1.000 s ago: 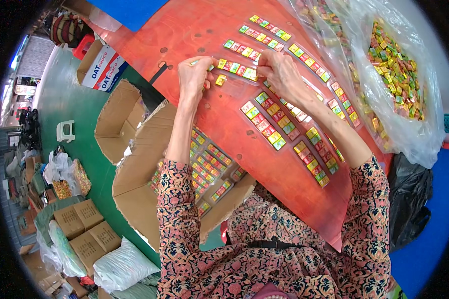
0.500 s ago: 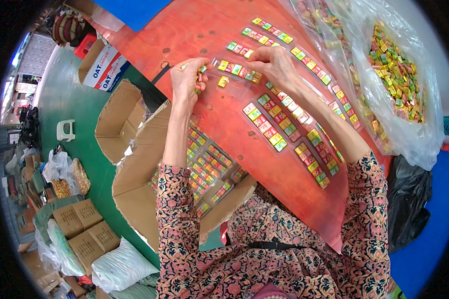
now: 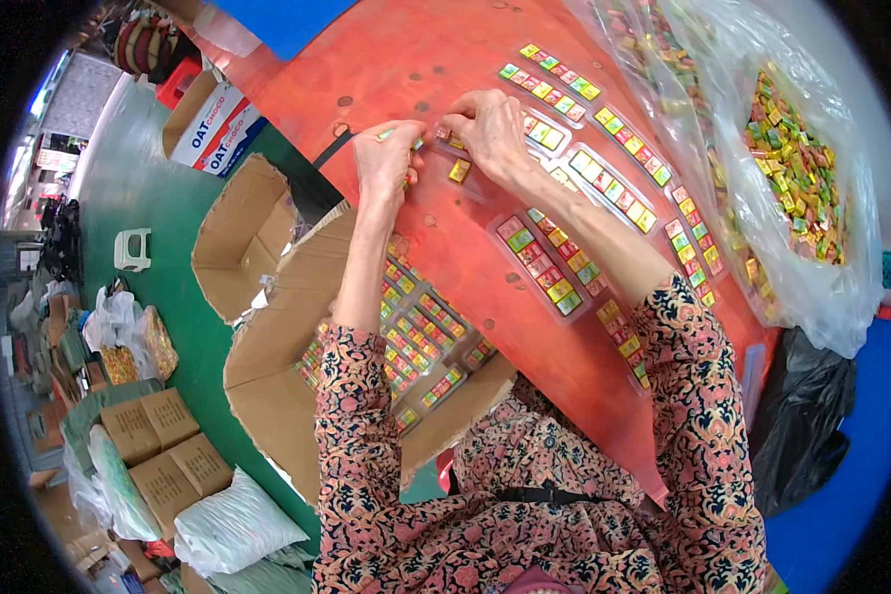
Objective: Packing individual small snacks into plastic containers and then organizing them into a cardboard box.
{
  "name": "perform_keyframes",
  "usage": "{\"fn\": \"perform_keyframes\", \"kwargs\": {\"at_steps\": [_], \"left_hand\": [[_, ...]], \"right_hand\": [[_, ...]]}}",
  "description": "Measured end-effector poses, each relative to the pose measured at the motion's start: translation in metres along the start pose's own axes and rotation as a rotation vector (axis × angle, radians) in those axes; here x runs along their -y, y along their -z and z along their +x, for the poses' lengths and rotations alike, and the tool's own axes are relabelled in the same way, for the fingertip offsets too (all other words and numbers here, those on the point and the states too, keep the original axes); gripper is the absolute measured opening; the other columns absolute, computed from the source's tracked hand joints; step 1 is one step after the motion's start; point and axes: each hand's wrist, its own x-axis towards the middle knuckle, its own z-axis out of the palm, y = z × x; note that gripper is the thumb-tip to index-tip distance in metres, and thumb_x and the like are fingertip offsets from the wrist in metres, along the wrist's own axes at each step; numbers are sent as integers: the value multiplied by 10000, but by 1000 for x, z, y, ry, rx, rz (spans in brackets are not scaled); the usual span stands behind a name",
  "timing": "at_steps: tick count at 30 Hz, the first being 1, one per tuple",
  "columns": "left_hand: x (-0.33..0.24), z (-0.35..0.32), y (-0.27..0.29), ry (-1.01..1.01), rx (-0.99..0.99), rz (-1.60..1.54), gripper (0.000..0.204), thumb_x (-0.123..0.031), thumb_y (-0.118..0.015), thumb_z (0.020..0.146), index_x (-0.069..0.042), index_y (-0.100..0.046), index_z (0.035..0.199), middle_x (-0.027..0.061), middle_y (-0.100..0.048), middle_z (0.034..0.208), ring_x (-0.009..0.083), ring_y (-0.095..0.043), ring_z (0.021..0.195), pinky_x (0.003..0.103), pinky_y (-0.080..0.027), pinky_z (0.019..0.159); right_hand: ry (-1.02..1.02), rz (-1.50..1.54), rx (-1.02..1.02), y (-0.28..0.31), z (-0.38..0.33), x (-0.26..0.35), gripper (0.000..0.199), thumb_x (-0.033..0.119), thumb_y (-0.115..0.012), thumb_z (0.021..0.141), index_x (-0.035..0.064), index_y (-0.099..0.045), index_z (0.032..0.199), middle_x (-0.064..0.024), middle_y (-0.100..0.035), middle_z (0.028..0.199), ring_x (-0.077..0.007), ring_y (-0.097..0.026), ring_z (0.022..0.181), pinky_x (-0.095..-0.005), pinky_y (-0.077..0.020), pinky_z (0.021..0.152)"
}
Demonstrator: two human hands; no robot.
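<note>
My left hand (image 3: 388,163) is curled closed over the red table, with bits of small wrapped cubes (image 3: 409,181) showing between its fingers. Close beside it, my right hand (image 3: 490,134) bends down with its fingertips pinched together at the end of a clear tray (image 3: 452,144). That hand covers most of the tray, and what its fingertips hold is too small to make out. One loose yellow wrapped cube (image 3: 459,170) lies just below the right fingers. Right of my forearm and below it are several clear strip trays (image 3: 542,269) filled with rows of coloured cubes.
A big clear plastic bag (image 3: 797,178) of loose cubes sits at the table's right. Below the table's left edge, an open cardboard box (image 3: 287,396) holds many filled trays. A black bag (image 3: 807,416) hangs at the right; a white stool (image 3: 132,249) stands on the green floor.
My right hand has moved left along the tray, toward my left hand, and now hides most of it. The left hand stays closed in nearly the same place. The whole view has shifted slightly.
</note>
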Motion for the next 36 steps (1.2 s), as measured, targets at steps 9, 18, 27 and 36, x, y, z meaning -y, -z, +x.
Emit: {"fn": "perform_keyframes", "kwargs": {"at_steps": [9, 18, 27, 36], "left_hand": [[3, 2, 0, 10, 15, 4, 141, -103, -600, 762, 28, -651, 744, 68, -632, 672, 61, -451, 424, 198, -311, 335], [6, 1, -1, -27, -5, -31, 155, -103, -580, 753, 30, -658, 739, 57, -618, 635, 58, -453, 416, 204, -323, 331], [-6, -5, -1, 63, 45, -159, 159, -116, -591, 771, 30, -647, 802, 84, -615, 650, 83, -472, 440, 200, -327, 339], [2, -53, 20, 450, 322, -678, 344, -275, -526, 864, 23, -575, 1029, 123, -617, 769, 152, -547, 530, 206, -379, 351]], "right_hand": [[92, -206, -22, -13, -3, -6, 120, 90, -653, 701, -20, -604, 696, -224, -595, 700, -400, -599, 714, -464, -473, 584], [50, -372, 22, -12, -1, -6, 139, 141, -670, 693, 24, -678, 765, -185, -632, 713, -327, -628, 697, -411, -490, 622], [110, -217, 50, 37, 24, -7, 180, 183, -638, 737, 30, -688, 818, -137, -644, 693, -231, -628, 655, -345, -489, 630], [150, 70, 314, 57, -55, 33, 146, 91, -576, 802, -5, -639, 892, -127, -625, 699, -174, -613, 641, -310, -472, 568]]}}
